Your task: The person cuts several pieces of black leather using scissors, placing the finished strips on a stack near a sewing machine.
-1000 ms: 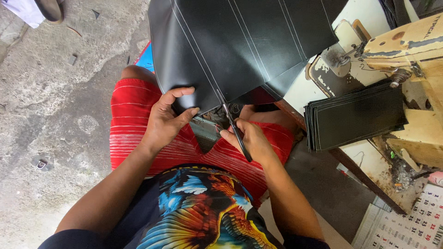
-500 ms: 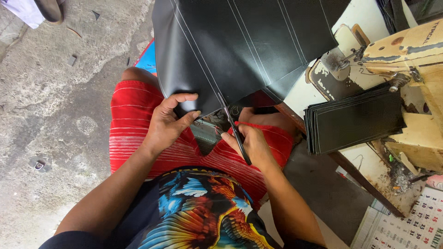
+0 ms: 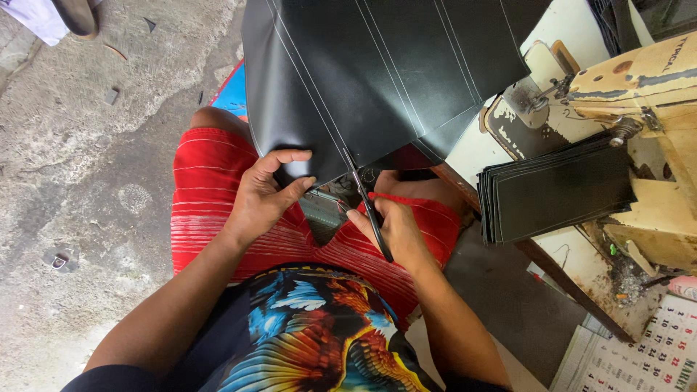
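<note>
A large black sheet [image 3: 377,72] marked with thin white lines hangs over my lap and red shorts [image 3: 210,189]. My left hand [image 3: 265,192] pinches the sheet's lower edge between thumb and fingers. My right hand [image 3: 392,229] grips black scissors [image 3: 367,207] with a red cord on the handle. The blades point up into the sheet's edge along a white line.
A stack of cut black strips [image 3: 559,192] lies on a worn table beside an old sewing machine [image 3: 624,72] at the right. A calendar [image 3: 646,356] sits at the lower right. Rough concrete floor [image 3: 87,181] spreads to the left.
The scissors have advanced a little farther up into the sheet. My left hand has shifted its pinch slightly along the edge.
</note>
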